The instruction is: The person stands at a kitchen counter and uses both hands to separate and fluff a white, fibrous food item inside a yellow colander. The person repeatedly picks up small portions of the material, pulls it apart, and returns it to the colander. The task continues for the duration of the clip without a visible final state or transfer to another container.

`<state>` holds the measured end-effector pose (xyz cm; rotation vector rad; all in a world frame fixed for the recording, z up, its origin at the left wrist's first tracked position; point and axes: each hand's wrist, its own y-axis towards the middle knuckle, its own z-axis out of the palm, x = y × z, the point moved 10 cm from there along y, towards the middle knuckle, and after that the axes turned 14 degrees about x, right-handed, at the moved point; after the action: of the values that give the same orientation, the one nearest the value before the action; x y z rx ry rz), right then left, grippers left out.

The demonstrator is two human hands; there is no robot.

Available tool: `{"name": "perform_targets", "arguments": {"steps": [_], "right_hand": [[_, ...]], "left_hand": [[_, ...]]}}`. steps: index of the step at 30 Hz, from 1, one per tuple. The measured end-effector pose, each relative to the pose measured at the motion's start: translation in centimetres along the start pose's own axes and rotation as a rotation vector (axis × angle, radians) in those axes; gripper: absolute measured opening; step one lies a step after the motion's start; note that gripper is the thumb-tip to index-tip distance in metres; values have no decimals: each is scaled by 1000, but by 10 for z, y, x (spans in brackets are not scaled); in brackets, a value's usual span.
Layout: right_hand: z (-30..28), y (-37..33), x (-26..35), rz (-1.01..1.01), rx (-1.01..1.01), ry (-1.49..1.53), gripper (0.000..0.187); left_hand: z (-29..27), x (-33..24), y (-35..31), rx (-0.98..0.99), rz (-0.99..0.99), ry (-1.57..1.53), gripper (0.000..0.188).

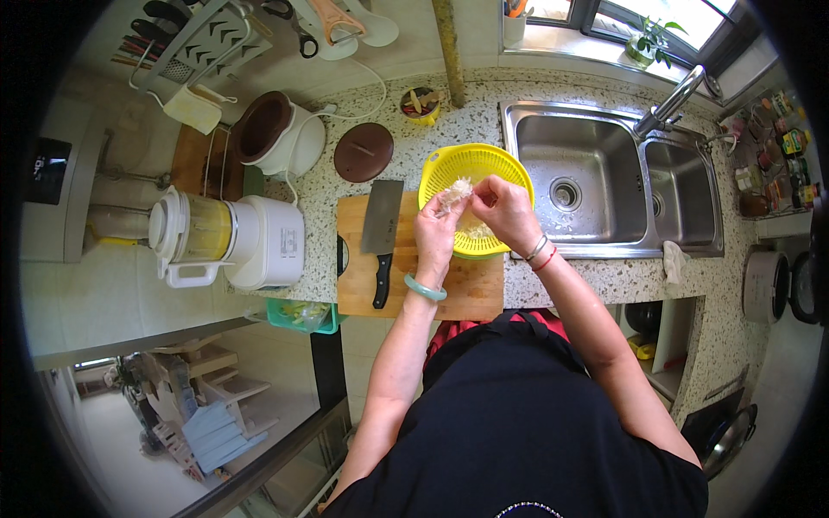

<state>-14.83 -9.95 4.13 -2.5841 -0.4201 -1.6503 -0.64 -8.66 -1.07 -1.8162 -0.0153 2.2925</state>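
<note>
My left hand (pixel 434 240) is closed around a clump of pale, thin strands that look like enoki mushrooms (pixel 456 192). Just beside the clump, the thumb and fingers of my right hand (pixel 508 212) are pinched together; whatever lies between them is too small to make out. Both hands are over a yellow colander basket (pixel 511 163), and more pale strands (pixel 477 230) lie inside it. The basket rests partly on a wooden cutting board (pixel 466 289). To the left of my left hand, a cleaver (pixel 382 229) with a black handle lies on the board.
On the right is a double steel sink (pixel 596 250) with a faucet (pixel 669 108). A white blender (pixel 268 242), a white pot (pixel 302 142) and its brown lid (pixel 363 152) stand left. Behind the basket sits a small yellow container (pixel 423 118). A green bin (pixel 328 321) hangs below the counter edge.
</note>
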Motion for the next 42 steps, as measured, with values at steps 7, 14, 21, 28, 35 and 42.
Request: {"name": "perform_targets", "arguments": {"steps": [7, 14, 21, 28, 35, 42], "right_hand": [[3, 0, -13, 60, -34, 53, 14], [9, -3, -54, 207, -12, 390, 13], [-3, -3, -61, 174, -67, 431, 15], [-1, 0, -16, 97, 16, 217, 25], [3, 2, -27, 117, -41, 217, 20], [0, 1, -18, 120, -45, 109, 17]], "left_hand": [[1, 2, -1, 14, -13, -42, 21], [-5, 14, -3, 23, -71, -138, 22], [-10, 16, 0, 26, -43, -225, 23], [-4, 2, 0, 4, -6, -9, 25], [5, -11, 1, 9, 44, 205, 25], [5, -13, 0, -17, 77, 168, 23]]}}
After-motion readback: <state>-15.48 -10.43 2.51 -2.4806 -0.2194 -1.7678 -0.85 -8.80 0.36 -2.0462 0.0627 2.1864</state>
